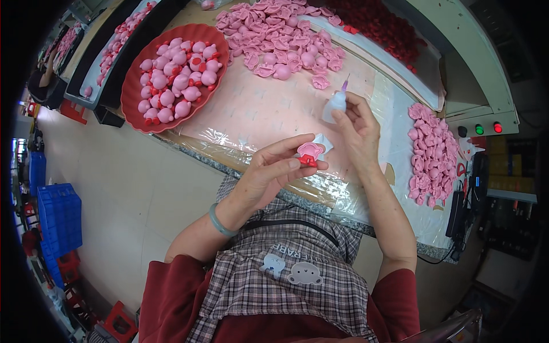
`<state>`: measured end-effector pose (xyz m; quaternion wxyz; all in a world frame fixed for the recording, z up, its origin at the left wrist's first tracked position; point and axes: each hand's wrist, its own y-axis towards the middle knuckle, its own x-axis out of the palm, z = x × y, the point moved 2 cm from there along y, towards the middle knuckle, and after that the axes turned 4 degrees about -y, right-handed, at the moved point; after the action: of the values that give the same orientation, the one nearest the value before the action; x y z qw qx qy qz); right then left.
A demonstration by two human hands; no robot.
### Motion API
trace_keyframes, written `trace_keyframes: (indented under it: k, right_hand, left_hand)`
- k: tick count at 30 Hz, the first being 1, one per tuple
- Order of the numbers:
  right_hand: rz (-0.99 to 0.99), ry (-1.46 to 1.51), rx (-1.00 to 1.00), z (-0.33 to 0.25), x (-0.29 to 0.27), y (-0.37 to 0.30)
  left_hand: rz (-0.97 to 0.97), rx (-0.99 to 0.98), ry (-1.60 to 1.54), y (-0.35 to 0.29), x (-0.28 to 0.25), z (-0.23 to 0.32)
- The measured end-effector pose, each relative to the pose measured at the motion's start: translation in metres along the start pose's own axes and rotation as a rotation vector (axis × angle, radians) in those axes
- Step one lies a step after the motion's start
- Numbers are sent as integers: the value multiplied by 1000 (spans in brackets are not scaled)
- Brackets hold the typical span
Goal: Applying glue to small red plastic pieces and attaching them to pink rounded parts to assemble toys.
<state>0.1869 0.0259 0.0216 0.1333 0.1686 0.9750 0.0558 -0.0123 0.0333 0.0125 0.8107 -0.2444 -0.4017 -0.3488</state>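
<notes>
Near the front of the table, my left hand (266,174) pinches a small hollow pink plastic piece (310,150) between thumb and fingers. A red bow-shaped part (307,161) sits at its lower edge. Something white, too small to make out, shows just behind these fingertips. To the right and a little farther off, my right hand (363,131) is closed around a small squeeze bottle (333,107) of whitish plastic. Its thin needle tip points up and away from the pink piece, and the two are apart.
A red scalloped bowl (130,106) of pink figures with red parts stands at the left. Pink shells (280,37) are heaped at the back, more pink pieces (432,154) at the right. Dark red parts (377,26) lie far back beneath a machine housing (477,68) with lit buttons.
</notes>
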Motion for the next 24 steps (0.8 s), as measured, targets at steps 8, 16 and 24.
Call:
trace_keyframes:
  k: [8, 16, 24]
  right_hand:
    - [18, 353, 144, -17, -43, -44]
    - [118, 311, 74, -30, -57, -75]
    - [203, -364, -317, -52, -46, -89]
  left_hand:
    - [-64, -47, -42, 6, 1, -11]
    - [-124, -19, 98, 11, 2, -22]
    - [-145, -2, 178, 11, -1, -30]
